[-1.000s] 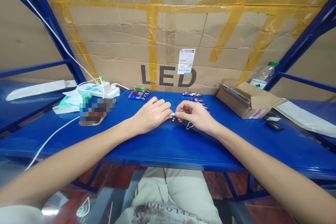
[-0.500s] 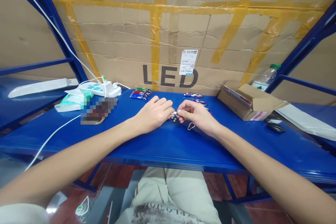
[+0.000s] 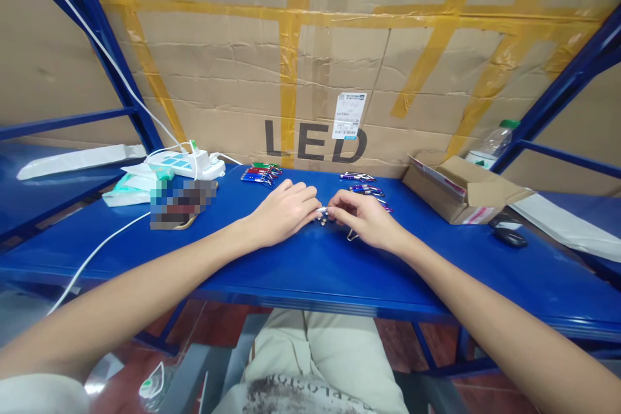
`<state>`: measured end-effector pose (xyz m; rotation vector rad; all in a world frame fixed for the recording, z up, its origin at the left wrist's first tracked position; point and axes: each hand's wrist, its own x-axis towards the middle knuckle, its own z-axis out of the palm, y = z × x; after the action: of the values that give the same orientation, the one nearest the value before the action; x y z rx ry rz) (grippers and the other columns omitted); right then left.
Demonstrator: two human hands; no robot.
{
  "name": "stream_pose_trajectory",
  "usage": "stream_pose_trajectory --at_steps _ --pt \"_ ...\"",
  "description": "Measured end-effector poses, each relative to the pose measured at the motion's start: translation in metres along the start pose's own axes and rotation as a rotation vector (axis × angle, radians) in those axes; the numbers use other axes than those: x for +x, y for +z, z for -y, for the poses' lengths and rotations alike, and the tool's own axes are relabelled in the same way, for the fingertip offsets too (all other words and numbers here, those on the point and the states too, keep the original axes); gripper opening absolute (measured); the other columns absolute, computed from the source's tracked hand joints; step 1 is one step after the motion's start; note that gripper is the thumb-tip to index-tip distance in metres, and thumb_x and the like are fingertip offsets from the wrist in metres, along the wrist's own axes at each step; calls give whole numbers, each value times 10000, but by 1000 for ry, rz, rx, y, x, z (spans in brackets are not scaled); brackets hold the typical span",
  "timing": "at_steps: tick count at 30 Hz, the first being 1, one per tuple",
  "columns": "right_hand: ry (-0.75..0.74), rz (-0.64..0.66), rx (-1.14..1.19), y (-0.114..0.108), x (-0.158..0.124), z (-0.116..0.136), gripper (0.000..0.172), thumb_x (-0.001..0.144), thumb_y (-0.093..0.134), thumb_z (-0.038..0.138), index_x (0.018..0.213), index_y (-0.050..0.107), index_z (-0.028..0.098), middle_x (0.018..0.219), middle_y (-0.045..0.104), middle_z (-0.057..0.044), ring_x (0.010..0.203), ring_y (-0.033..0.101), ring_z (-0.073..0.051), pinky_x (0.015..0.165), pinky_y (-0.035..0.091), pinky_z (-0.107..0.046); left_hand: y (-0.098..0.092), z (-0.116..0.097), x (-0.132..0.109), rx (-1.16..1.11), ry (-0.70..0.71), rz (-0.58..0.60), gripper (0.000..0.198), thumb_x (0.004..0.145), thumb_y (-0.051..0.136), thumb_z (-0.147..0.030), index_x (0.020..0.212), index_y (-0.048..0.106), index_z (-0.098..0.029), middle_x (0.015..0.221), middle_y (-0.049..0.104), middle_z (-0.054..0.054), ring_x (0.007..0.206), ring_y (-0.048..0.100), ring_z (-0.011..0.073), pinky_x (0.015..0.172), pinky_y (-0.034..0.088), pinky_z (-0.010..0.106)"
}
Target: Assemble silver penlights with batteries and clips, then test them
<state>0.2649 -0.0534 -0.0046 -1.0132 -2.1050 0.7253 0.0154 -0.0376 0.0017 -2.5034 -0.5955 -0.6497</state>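
Observation:
Both my hands meet at the middle of the blue table (image 3: 301,265). My left hand (image 3: 286,208) and my right hand (image 3: 363,215) are closed in pinches on the two ends of a small silver keychain flashlight (image 3: 323,211) held just above the tabletop. A metal clip (image 3: 351,234) pokes out under my right hand; whether it hangs from the flashlight I cannot tell. Small dark parts lie on the table below the flashlight. A cluster of coloured keychain flashlights (image 3: 259,174) lies behind my left hand, another cluster (image 3: 361,182) behind my right.
An open cardboard box (image 3: 460,193) stands at the right, a black mouse (image 3: 509,237) and a plastic bottle (image 3: 490,140) near it. At the left are a white power strip (image 3: 187,165) with cables, tissue packs (image 3: 130,186) and a blurred object. A taped cardboard wall marked LED stands behind.
My hands stay pinched on the flashlight; my right hand has shifted slightly lower over the metal clip. The view has drifted a little.

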Motion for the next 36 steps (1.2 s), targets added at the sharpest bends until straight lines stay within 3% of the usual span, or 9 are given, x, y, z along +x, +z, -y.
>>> stream_pose_trajectory --at_steps 10,20,23,28,31,36 --pt "134 77 302 1 1 6 345 930 766 530 868 673 204 798 760 -31 632 606 -150 579 497 -290 -1 -6 1 224 138 -69 337 1163 425 -230 965 685 -151 875 660 81 842 549 234 754 317 403" --pt "226 126 374 -2 1 9 382 900 789 547 849 673 186 797 762 -45 615 574 -128 566 464 -267 -2 -6 1 283 199 -104 314 1146 453 -185 964 704 -135 877 656 76 831 542 232 759 328 400" --pt "158 144 265 -7 1 8 388 963 721 578 897 641 204 813 732 -22 651 583 -143 608 476 -282 -1 -4 3 189 113 -82 339 1165 439 -261 1004 714 -142 900 668 77 844 551 230 766 325 392" --pt "-34 91 -133 -19 -1 1 274 1062 604 483 981 632 222 831 680 -5 730 587 -171 679 439 -297 -1 1 3 -40 -55 -40 369 1175 424 -357 1128 730 -155 999 713 89 917 593 230 798 351 374" --pt "-67 177 -338 -25 -2 -1 213 1053 605 393 930 614 220 792 677 -8 701 584 -174 683 410 -302 0 6 2 -201 -152 -13 354 1167 449 -374 1157 731 -162 1040 731 88 964 615 232 853 401 364" --pt "-8 384 -443 -30 -4 2 195 1037 634 380 923 613 223 774 707 -9 666 596 -177 658 379 -302 5 12 0 -406 -281 -21 304 1138 525 -399 1167 736 -182 1104 753 80 1048 646 243 951 473 381"
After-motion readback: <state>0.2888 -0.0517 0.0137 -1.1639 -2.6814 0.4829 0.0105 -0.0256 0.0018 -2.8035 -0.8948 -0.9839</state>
